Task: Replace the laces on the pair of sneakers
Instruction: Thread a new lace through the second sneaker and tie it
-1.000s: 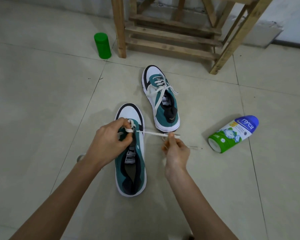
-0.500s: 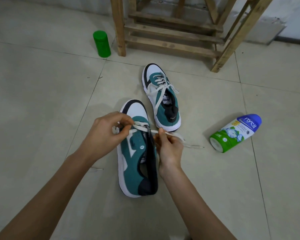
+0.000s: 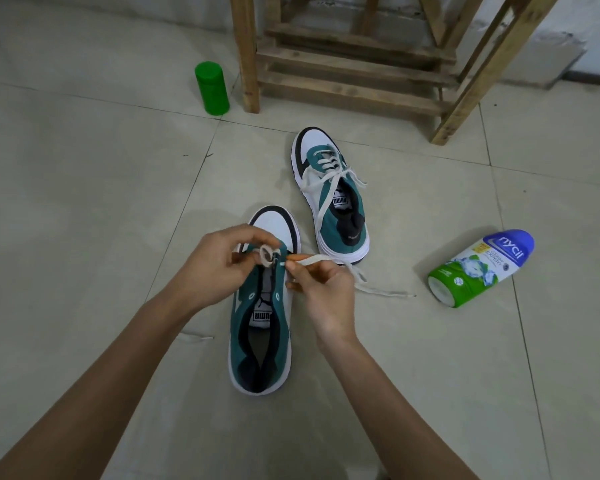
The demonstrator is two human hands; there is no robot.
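Observation:
Two teal, white and black sneakers lie on the tiled floor. The near sneaker (image 3: 261, 327) sits upright between my forearms, its upper eyelets bare. My left hand (image 3: 210, 268) pinches a small loop of the cream lace (image 3: 312, 260) at the lowest eyelets near the toe. My right hand (image 3: 321, 287) pinches the same lace just right of the shoe; its free end trails right across the floor. The far sneaker (image 3: 329, 192) lies beyond, with a white lace threaded loosely and its ends spread.
A green lidded canister (image 3: 211, 88) stands at the back left beside a wooden frame (image 3: 347, 64). A powder bottle (image 3: 478, 268) lies on its side to the right. A loose lace end (image 3: 198, 337) lies on the floor under my left forearm.
The near sneaker, tipped onto its side half a second ago, stands upright again. My right hand has moved right and drawn the lace out; my left hand now pinches a loop at the eyelets.

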